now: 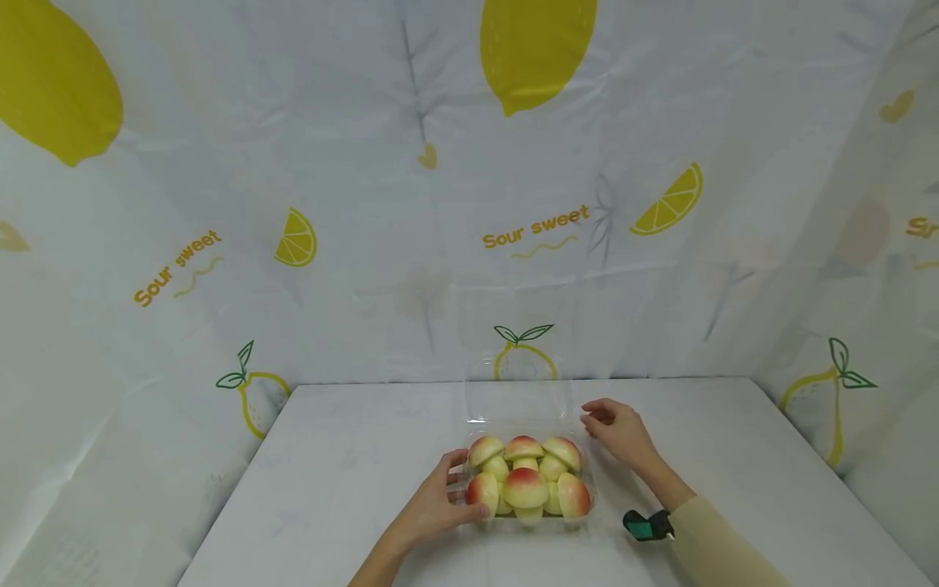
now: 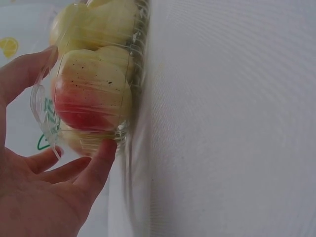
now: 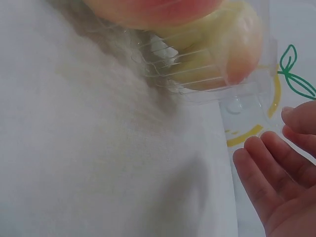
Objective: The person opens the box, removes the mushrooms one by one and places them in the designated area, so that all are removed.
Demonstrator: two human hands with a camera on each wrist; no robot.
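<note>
A clear plastic clamshell box stands on the table, holding several mushroom-shaped pieces with pale yellow stems and red-tinted caps. Its transparent lid is swung up at the back. My left hand grips the box's left side, thumb at the front left corner. In the left wrist view, the thumb lies on the plastic rim and the other fingers spread along the box's side. To the right of the lid is my right hand, fingers loosely bent and holding nothing. The right wrist view shows that hand just beyond the box's corner.
The white-covered table extends on both sides of the box. Behind it hangs a white curtain with lemon prints, which also closes in the sides. A black and teal device is strapped at my right wrist.
</note>
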